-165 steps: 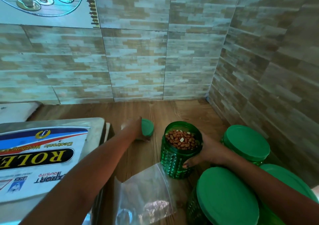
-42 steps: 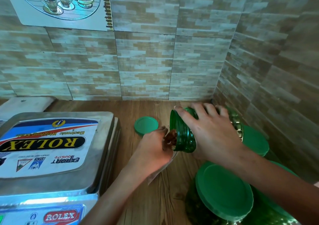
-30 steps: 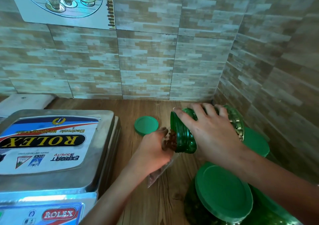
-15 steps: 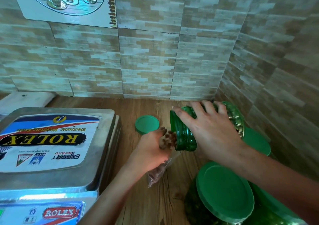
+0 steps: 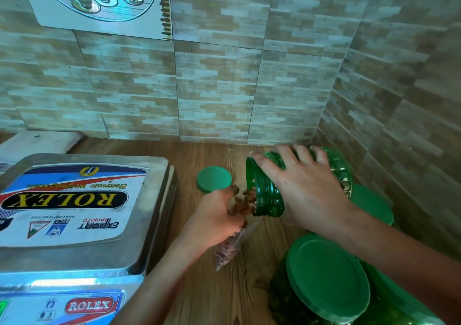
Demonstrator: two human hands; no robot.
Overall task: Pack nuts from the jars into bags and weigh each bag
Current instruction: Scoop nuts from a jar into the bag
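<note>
Centre frame: the right hand (image 5: pixel 306 190) grips the green jar (image 5: pixel 268 195), long axis horizontal, mouth facing left. Nuts (image 5: pixel 243 201) spill into the plastic bag (image 5: pixel 228 247) just below-left, its mouth pinched in the left hand (image 5: pixel 214 220) fingers.

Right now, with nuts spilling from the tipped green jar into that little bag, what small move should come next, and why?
Probably the right hand should tilt the green jar upright: nuts pour from its mouth, and the small bag in the left hand holds a heap.

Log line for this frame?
phase: filling bag | right hand: grips tilted jar | left hand: holds bag under mouth | nuts: spilling out | lid: on counter
</note>
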